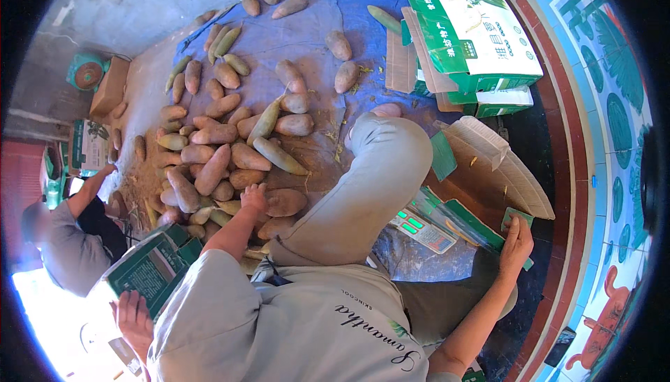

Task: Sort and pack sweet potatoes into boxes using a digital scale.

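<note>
My left hand (pixel 253 199) reaches into a pile of roots, its fingers spread beside a thick brown, soil-covered root (pixel 286 203). Long green radishes (pixel 265 122) lie among the brown roots. On the right, my right hand (pixel 518 241) grips the green flap of an open cardboard carton (pixel 488 148). What lies deep inside that carton is partly hidden. Between my bent knee and the carton sits a digital scale (pixel 422 232) with lit green displays.
Green-and-white cartons (pixel 481 40) are stacked at the far right on a blue tarp (pixel 366 16). At left, another person's hand (pixel 132 319) rests by a green carton (pixel 157 267). A co-worker in grey (pixel 77 242) reaches toward a carton (pixel 91 146). A fan (pixel 87 73) stands by the wall.
</note>
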{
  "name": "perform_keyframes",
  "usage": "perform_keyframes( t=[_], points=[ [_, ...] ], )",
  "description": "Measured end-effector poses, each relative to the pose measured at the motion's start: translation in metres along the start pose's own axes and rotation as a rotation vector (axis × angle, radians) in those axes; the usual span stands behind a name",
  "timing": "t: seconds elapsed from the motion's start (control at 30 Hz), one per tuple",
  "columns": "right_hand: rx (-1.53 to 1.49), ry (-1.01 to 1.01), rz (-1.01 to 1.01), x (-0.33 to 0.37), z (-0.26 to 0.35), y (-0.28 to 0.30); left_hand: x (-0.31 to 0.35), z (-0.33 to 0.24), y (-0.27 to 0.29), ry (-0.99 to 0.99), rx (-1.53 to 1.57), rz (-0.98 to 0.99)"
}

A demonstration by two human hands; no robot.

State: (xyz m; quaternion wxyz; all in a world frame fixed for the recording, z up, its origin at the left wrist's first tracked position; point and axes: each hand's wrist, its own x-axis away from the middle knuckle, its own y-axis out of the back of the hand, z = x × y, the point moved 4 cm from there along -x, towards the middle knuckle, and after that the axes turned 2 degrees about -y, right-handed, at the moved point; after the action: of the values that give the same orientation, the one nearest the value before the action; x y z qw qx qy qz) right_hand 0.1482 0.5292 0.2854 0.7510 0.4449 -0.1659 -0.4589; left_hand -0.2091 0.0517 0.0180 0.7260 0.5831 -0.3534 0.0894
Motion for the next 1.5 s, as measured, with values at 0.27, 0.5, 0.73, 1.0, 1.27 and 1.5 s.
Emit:
perform_keyframes(
  t=[0.27,0.5,0.73,1.0,1.27,1.5],
  points=[
    [-0.011,0.004,-0.016,0.002,-0.004,0.0,-0.001,-0.034,-0.022,-0.042,-0.015,0.125],
    [-0.006,-0.003,0.013,0.001,0.004,0.001,-0.006,-0.037,-0.025,-0.051,-0.101,0.151],
    [0.003,0.019,0.013,0.001,0.001,0.0,-0.007,-0.038,-0.025,-0.047,-0.046,0.174],
    [-0.032,0.022,0.012,0.0,0.006,0.0,-0.016,-0.039,-0.031,-0.036,-0.088,0.172],
    [-0.02,0.019,0.015,0.0,0.007,0.001,-0.014,-0.041,-0.022,0.002,-0.03,0.163],
    [-0.006,-0.01,0.021,0.001,0.002,0.001,-0.011,-0.045,-0.017,-0.002,-0.021,0.186]
  ],
)
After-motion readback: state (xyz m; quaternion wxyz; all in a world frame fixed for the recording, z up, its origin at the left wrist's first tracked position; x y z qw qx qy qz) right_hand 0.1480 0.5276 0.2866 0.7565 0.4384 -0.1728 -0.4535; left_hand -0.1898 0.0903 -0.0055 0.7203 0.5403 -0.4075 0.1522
